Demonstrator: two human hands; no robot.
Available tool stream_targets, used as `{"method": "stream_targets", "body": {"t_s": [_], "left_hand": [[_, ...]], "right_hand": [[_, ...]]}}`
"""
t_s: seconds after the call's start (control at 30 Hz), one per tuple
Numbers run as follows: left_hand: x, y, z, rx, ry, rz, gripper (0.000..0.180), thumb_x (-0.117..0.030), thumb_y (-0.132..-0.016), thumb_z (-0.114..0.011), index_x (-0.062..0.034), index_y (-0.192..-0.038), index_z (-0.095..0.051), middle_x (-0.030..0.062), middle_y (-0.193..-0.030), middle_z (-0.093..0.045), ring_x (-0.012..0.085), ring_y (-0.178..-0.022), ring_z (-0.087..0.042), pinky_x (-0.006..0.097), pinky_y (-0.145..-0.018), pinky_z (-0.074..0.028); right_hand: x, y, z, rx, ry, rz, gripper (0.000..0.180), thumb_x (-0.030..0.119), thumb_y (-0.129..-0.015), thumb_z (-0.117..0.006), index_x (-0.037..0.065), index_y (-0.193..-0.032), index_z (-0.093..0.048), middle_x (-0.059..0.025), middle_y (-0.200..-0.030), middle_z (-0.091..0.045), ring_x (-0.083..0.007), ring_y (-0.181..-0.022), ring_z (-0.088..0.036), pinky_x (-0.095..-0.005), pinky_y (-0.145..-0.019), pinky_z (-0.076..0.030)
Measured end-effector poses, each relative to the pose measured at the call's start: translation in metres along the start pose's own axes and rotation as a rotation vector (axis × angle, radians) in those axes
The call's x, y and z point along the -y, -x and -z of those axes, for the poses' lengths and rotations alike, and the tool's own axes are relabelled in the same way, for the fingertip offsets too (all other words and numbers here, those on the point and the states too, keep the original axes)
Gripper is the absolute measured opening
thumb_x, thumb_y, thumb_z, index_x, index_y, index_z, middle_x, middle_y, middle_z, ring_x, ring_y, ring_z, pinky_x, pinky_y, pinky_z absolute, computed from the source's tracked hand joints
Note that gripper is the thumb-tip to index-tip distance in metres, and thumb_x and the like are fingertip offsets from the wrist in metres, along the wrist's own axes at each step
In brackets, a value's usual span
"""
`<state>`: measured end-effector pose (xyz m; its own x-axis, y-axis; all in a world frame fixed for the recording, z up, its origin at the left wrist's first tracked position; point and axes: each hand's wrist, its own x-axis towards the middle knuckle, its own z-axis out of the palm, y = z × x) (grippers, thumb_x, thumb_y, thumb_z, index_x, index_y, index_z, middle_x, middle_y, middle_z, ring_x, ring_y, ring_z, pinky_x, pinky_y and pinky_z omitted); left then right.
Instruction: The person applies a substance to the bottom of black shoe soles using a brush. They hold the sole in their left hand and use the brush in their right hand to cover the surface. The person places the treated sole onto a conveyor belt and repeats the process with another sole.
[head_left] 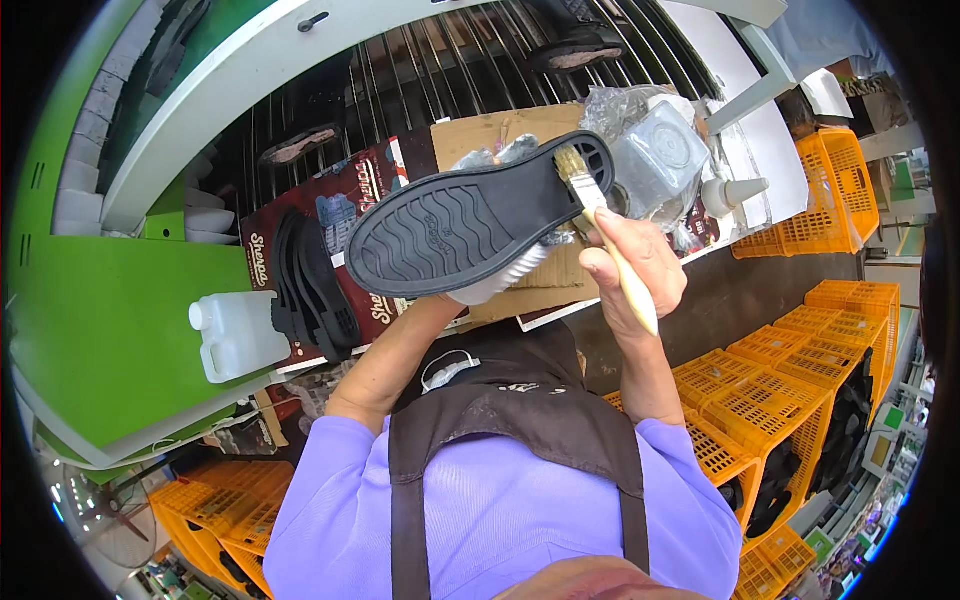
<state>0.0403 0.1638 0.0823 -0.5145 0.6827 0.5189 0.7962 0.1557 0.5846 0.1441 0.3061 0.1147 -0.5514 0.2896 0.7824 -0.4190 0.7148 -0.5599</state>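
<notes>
A black shoe sole lies across my left hand, its ridged tread facing up and its heel end to the right. The left hand wears a whitish glove and grips the sole from beneath, so most of its fingers are hidden. In my right hand is a paintbrush with a pale handle, pinched between thumb and fingers. Its bristles touch the sole's heel end, near the hollow part of the rim. Below the sole is a brown cardboard sheet.
Left of the sole sit stacked black soles and a white jug. A clear plastic container and a white nozzle bottle stand on the right. Beyond runs a roller conveyor carrying dark shoes. Orange crates line the right side.
</notes>
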Motion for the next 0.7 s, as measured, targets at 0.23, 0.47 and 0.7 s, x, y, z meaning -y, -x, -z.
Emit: {"method": "stream_targets", "body": {"t_s": [0.23, 0.47, 0.7], "left_hand": [[0.015, 0.014, -0.013, -0.055, 0.002, -0.020, 0.064, -0.027, -0.080, -0.064, -0.0071, -0.134, -0.036, 0.0090, -0.139, -0.037, 0.0215, -0.128, -0.034, 0.039, -0.108, -0.021], [0.030, 0.029, -0.021, -0.057, 0.348, 0.099, 0.064, -0.019, -0.083, -0.061, -0.0050, -0.137, -0.031, 0.0093, -0.138, -0.037, 0.0222, -0.127, -0.036, 0.035, -0.108, -0.023], [0.038, 0.038, -0.025, -0.087, 0.328, 0.094, 0.062, -0.019, -0.085, -0.059, -0.0040, -0.137, -0.029, 0.0111, -0.138, -0.036, 0.0236, -0.127, -0.035, 0.035, -0.107, -0.024]], "right_hand": [[0.002, 0.006, -0.008, 0.026, -0.019, -0.037, 0.040, 0.027, -0.069, -0.075, 0.000, -0.096, -0.065, -0.0104, -0.073, -0.064, -0.0199, -0.062, -0.060, -0.0271, -0.055, -0.048], [0.005, 0.011, -0.019, 0.035, -0.055, -0.007, 0.042, 0.026, -0.067, -0.076, 0.000, -0.098, -0.065, -0.0098, -0.072, -0.063, -0.0199, -0.061, -0.060, -0.0273, -0.054, -0.047], [0.010, 0.017, -0.027, 0.047, -0.082, -0.013, 0.041, 0.028, -0.074, -0.073, -0.006, -0.095, -0.064, -0.0148, -0.075, -0.065, -0.0201, -0.063, -0.061, -0.0259, -0.056, -0.048]]}}
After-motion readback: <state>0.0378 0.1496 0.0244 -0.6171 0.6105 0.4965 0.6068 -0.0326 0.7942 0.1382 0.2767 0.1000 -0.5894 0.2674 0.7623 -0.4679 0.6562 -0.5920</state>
